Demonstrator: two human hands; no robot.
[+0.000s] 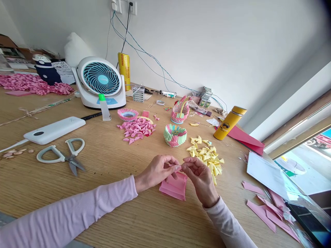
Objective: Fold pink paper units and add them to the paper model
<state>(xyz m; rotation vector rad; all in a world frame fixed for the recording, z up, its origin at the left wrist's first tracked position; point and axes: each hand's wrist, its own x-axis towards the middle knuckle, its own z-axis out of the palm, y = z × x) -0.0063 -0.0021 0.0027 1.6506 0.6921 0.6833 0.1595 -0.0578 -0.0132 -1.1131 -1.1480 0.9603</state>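
My left hand and my right hand meet fingertip to fingertip above the table. Both are closed in a pinch, and what lies between the fingers is too small and hidden to make out. Just below them rests a small stack of pink paper slips, partly covered by my fingers. Beyond my right hand spreads a pile of folded yellow paper triangles. A round green and pink folded-paper bowl stands past my left hand. Farther left lies a heap of folded pink paper pieces.
White-handled scissors lie open at left, near a white power bank. Behind stand a fan, a glue bottle, a pink paper basket and a yellow flask. Pink paper scraps and a phone lie at right.
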